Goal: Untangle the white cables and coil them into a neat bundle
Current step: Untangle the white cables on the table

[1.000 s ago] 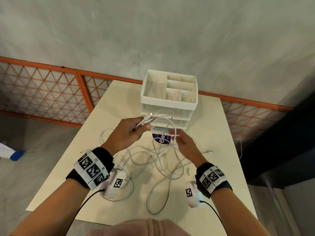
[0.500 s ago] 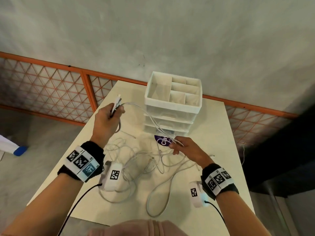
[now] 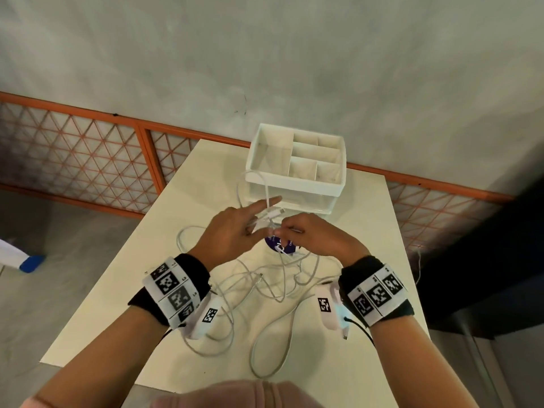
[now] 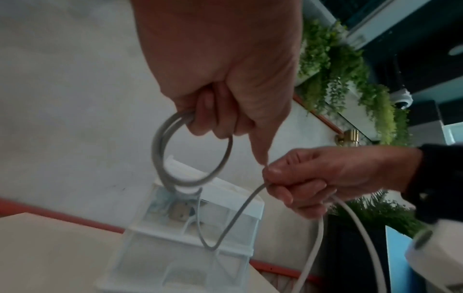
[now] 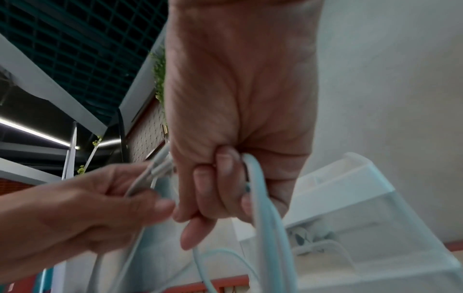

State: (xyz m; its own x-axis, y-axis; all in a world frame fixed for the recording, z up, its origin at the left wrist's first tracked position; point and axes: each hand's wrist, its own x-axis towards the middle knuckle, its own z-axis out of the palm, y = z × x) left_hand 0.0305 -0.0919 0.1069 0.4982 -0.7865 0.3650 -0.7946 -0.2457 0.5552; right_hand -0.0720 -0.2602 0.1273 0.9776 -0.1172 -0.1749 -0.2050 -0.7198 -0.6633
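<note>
The left hand [image 3: 232, 231] held a small coil [image 4: 192, 150] of white cable in its curled lower fingers, index finger extended; a connector end [image 3: 272, 214] projected beside it. The right hand [image 3: 312, 235] pinched a running strand [image 4: 235, 216] between thumb and curled fingers, close against the left. The remaining white cables [image 3: 265, 293] lay in crossed loops on the table [image 3: 368, 231], below both wrists, in front of the drawer organiser [image 3: 297, 169].

Risk: drawing the strand taut would probably tighten any crossing still in the pile, though the wrist views were too blurred to trace its path. A slack left grip would let the coil spring open. A dragged loop could snag the wrist devices.
</note>
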